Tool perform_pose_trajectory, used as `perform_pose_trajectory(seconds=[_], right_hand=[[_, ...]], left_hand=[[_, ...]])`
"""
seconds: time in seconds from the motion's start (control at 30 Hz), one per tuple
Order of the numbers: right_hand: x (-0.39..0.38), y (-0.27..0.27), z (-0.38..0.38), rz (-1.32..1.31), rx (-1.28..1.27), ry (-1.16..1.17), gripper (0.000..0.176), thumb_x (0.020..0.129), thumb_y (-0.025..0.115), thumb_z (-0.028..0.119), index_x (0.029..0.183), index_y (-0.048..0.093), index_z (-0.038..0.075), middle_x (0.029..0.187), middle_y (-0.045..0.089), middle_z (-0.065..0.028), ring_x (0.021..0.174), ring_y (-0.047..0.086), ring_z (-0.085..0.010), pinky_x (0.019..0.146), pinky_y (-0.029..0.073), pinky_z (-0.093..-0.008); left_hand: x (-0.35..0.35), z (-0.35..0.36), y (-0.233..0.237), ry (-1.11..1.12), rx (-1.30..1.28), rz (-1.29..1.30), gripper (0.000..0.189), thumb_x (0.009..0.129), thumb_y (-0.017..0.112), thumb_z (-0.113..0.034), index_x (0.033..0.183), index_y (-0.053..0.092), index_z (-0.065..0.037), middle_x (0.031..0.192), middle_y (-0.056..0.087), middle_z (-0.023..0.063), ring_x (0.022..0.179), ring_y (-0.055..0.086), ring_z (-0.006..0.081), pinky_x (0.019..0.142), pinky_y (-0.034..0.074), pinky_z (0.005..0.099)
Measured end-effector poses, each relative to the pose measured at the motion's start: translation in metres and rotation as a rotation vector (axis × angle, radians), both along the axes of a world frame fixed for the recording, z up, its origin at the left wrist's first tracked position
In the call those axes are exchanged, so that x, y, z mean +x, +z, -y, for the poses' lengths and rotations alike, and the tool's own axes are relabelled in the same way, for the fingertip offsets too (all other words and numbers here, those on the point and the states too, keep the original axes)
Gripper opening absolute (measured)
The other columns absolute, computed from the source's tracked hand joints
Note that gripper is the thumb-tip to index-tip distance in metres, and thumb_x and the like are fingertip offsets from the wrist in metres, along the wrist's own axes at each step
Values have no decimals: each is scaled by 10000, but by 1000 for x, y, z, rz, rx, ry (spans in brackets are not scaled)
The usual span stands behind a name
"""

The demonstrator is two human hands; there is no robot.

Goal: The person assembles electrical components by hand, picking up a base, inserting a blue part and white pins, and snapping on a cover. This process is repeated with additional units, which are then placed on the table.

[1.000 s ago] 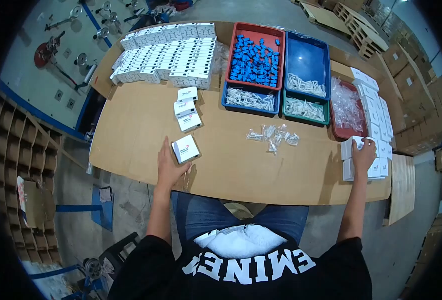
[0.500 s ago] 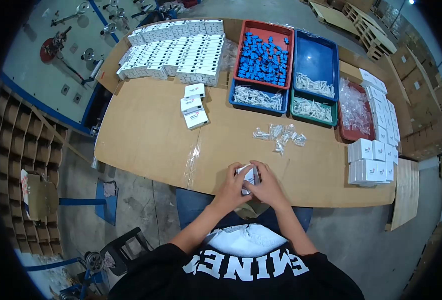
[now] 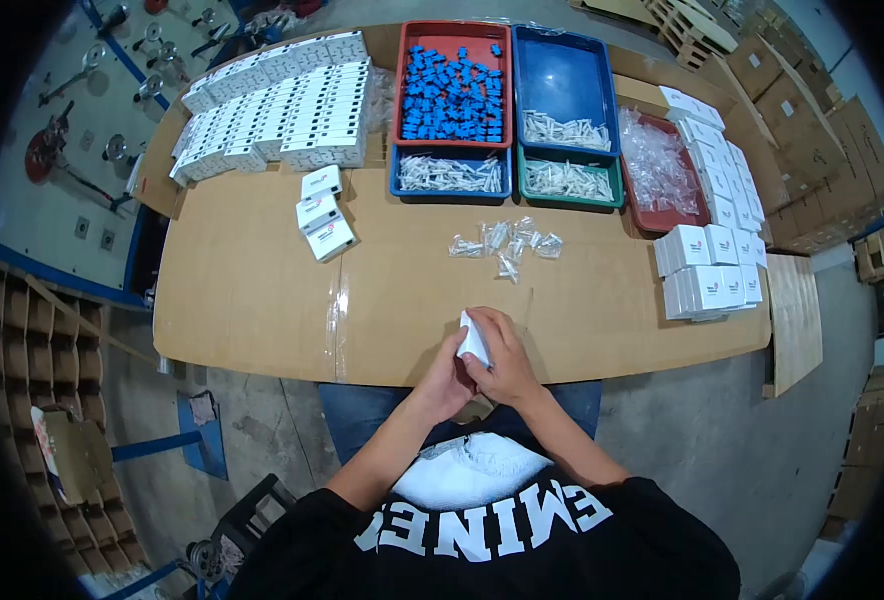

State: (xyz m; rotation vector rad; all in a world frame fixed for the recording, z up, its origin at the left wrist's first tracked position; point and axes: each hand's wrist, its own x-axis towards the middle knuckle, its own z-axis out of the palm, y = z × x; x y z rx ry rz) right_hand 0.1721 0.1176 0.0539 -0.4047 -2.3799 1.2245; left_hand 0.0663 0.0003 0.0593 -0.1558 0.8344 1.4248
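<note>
Between my two hands, just over the table's front edge, is a small white box, tilted on its side. My left hand closes on its left and lower side. My right hand wraps its right side, with the thumb across the near end. Beyond my hands lie several clear bags of small white parts on the cardboard-covered table. To the left, three white boxes stand in a short row.
Rows of packed white boxes fill the back left. A red tray holds blue parts. Blue and green trays hold white plugs. At right are a red tray of plastic bags and stacked white boxes.
The box has been turned from showing its printed face to a plain side, and both hands have shifted their grip around it. The whole view has swung slightly to the right.
</note>
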Motion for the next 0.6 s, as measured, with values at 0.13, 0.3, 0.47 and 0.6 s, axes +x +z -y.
perform_pose_trajectory(seconds=[0.13,0.3,0.47,0.6], right_hand=[[-4,-6,-1,-50,78,28,663,958,728,310,1491,528,-29,1433,536,-252,1300,547,-434,1107,460,-475],[-4,-15,2,-117,118,94,593,1037,658,304,1489,536,-60,1490,547,-259,1332,566,-422,1114,472,-450],[-3,-19,4,-154,113,51,524,1079,591,278,1470,552,-69,1448,596,-260,1318,600,-419,1106,483,-447],[-4,-25,5,-203,-279,-243,467,1144,467,295,1413,609,-59,1343,686,-225,1244,664,-322,1065,506,-434]], left_hand=[[3,-2,0,118,24,64,550,1084,487,-622,1429,571,-201,1314,653,-5,1212,644,178,1020,541,384],[13,-2,7,214,-8,-15,593,1083,457,-659,1445,551,-198,1334,641,-15,1237,621,163,1040,514,385],[22,-3,0,289,8,-16,593,1091,437,-653,1445,554,-192,1341,638,2,1270,600,168,1068,486,372],[18,1,-21,254,44,54,610,1100,397,-651,1453,553,-178,1333,656,43,1231,635,216,1041,513,404]])
